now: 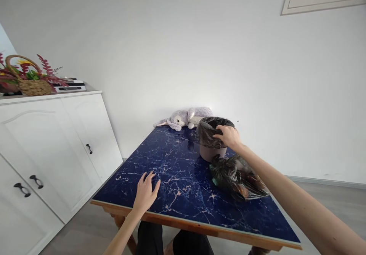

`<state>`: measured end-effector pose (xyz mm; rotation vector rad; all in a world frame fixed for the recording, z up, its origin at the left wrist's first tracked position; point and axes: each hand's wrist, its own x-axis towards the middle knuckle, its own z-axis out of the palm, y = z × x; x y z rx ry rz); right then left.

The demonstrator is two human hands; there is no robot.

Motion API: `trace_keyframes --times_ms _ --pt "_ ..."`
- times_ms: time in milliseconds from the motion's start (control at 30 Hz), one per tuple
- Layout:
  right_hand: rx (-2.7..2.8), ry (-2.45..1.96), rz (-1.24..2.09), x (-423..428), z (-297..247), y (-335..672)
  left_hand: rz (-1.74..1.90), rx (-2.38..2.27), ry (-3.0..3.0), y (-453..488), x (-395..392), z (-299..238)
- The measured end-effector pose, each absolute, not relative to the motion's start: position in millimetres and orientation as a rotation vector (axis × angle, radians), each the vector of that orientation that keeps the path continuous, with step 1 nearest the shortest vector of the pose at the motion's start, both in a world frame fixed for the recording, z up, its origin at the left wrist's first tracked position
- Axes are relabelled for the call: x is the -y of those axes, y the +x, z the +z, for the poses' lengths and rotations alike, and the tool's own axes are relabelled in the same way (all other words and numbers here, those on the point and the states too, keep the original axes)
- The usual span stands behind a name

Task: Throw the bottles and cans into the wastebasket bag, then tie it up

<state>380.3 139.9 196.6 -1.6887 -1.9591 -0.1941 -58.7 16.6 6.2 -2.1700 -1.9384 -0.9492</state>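
My right hand [228, 136] is at the rim of a small pinkish-grey trash bin [210, 153], its fingers and thumb closing on the black trash bag [207, 136] that lines it. The bag folds down over the bin's upper half. Just in front of the bin, below my right forearm, lies a tied black garbage bag [238, 178], bulging with contents that show faintly through the plastic. My left hand [146, 192] rests on the table near its front left edge, fingers spread and holding nothing.
The blue marble-patterned table [171, 167] has a wooden edge. A grey plush bunny [187, 118] lies at its far end, against the wall. White cabinets [54, 140] stand at left, topped by a wicker basket [34, 87] of artificial flowers and a white device [70, 86].
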Motion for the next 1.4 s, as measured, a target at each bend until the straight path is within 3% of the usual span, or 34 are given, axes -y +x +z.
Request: trace_keyframes --times_ms 300,467,600,700,933,1100,1400 --pt "1.806 -1.799 -0.197 -132 190 434 -0.921 1.939 -2.189 -58 -17 8" --pt "1.766 -1.313 -0.323 -71 183 400 -0.914 1.922 -2.182 -58 -21 6" --pt "2.016 -0.901 0.042 10 161 346 -0.880 1.903 -2.194 -61 -24 2" --pt "2.038 -0.917 0.444 55 131 312 -0.854 1.902 -2.192 -63 -25 -1" --pt "1.672 -0.990 1.142 52 39 289 -0.839 1.887 -2.137 -62 -25 -4" --pt "1.537 -1.016 1.179 34 5 291 -0.846 1.878 -2.139 -62 -23 -4" --pt "1.552 -1.051 1.107 38 -2 290 -0.901 1.870 -2.154 -59 -17 -1"
